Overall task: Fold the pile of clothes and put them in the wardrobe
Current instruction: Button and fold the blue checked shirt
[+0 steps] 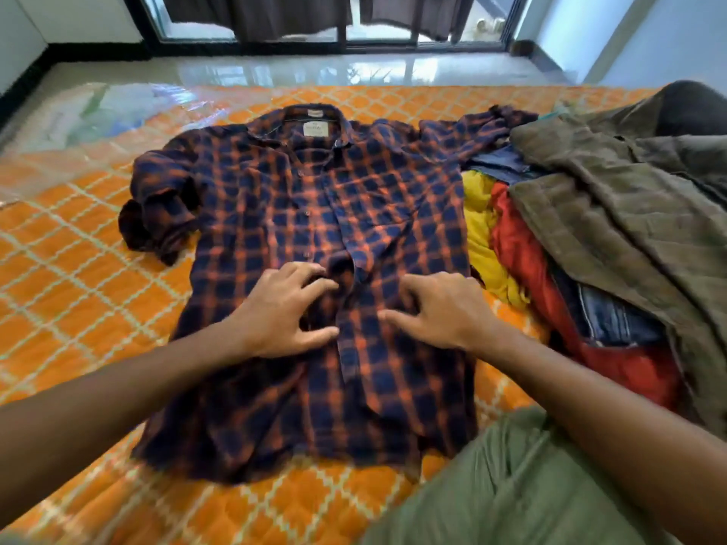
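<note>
A navy and orange checked shirt lies spread front-up on the orange patterned mattress, collar away from me. Its left sleeve is bunched at the shirt's left side. My left hand rests on the shirt's button line at mid-height, fingers bent with the tips pressing the cloth. My right hand rests just to the right of it, fingers also bent on the fabric. To the right sits the pile of clothes: an olive quilted garment on top, with red, yellow and dark blue pieces under it.
My knee in green trousers lies at the lower right, beside the shirt's hem. Beyond the mattress is a glossy tiled floor and a glass sliding door with dark curtains. No wardrobe is in view.
</note>
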